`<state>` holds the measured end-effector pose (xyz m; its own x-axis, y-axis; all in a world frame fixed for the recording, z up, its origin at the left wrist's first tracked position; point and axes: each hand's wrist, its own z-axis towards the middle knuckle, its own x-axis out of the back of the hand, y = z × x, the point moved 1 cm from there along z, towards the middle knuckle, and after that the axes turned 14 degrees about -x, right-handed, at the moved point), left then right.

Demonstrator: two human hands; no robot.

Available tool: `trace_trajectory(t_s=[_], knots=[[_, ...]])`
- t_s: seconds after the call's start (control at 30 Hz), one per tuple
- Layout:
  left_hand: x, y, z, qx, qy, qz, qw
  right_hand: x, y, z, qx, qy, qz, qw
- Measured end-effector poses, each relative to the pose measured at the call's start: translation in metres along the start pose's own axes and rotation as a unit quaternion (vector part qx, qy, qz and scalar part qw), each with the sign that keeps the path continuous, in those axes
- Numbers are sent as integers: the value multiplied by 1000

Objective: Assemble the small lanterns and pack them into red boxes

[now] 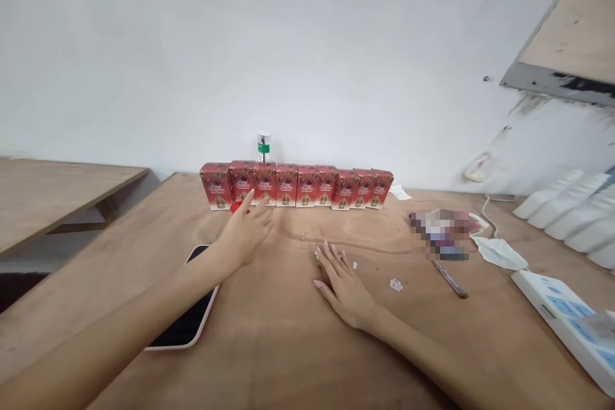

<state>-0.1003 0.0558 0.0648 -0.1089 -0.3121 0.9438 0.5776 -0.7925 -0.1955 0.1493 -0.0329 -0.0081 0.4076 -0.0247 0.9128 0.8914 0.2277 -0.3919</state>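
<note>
Several small red boxes (pixel 286 186) with gold and white print stand upright in a row across the table. My left hand (pixel 246 229) reaches toward the left part of that row, its index finger stretched out and the other fingers apart. Beside its fingertips lies a small red item (pixel 235 206), partly hidden by the hand. My right hand (pixel 346 291) rests flat on the wooden table (pixel 269 346), fingers spread. Around its fingertips are small white scraps (pixel 355 265) and a thin, thread-like piece (pixel 312 234). Neither hand is seen holding anything.
A dark-screened phone or tablet (pixel 180 327) lies under my left forearm. Behind the boxes stands a clear bottle with a green label (pixel 264 148). To the right are a craft knife (pixel 450 280), a blurred-out item (pixel 442 234), white paper (pixel 500 252) and a power strip (pixel 562 320).
</note>
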Motion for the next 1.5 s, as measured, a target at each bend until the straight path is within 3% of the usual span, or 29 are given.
trace_trajectory(t_s=[0.1, 0.23, 0.3, 0.43, 0.5, 0.57, 0.7, 0.8, 0.9, 1.1, 1.17, 1.23, 1.3, 1.37, 1.43, 1.5], knots=[[-17, -17, 3, 63, 54, -56, 995, -1, -3, 2, 6, 38, 11, 999], [-34, -17, 14, 89, 73, -67, 991, 3, -8, 0, -20, 110, 19, 994], [-29, -14, 17, 90, 73, -67, 991, 6, -8, 0, -39, 124, 33, 991], [2, -7, 15, 89, 67, -46, 993, 10, -5, 8, -76, 121, 58, 988], [14, 2, 10, 100, 79, -24, 992, 10, -4, 13, -89, 123, 48, 987], [17, 19, 5, 106, 127, -56, 985, 9, -4, 17, -91, 125, 20, 988], [-3, 65, -5, 154, 214, -251, 931, 9, -7, 21, -62, 124, -78, 987], [-17, 92, -10, 164, 255, -318, 899, 9, -10, 24, -25, 124, -150, 980], [-24, 101, -14, 142, 316, -324, 881, 8, -10, 30, 21, 119, -194, 974], [-33, 92, -17, 89, 347, -295, 886, 7, -9, 35, 54, 110, -153, 981], [-35, 91, -18, 64, 357, -283, 888, 12, -14, 32, 24, 106, -44, 993], [-37, 91, -18, 43, 367, -277, 887, 21, -23, 27, -31, 89, 179, 979], [-39, 91, -19, 37, 368, -277, 887, 33, -34, 23, -85, 61, 402, 910], [-40, 93, -19, 48, 365, -281, 887, 45, -46, 21, -112, 35, 516, 849], [-42, 94, -20, 65, 364, -290, 883, 54, -56, 20, -120, 15, 565, 816], [-44, 95, -20, 79, 367, -310, 873, 61, -62, 20, -119, 6, 584, 803]])
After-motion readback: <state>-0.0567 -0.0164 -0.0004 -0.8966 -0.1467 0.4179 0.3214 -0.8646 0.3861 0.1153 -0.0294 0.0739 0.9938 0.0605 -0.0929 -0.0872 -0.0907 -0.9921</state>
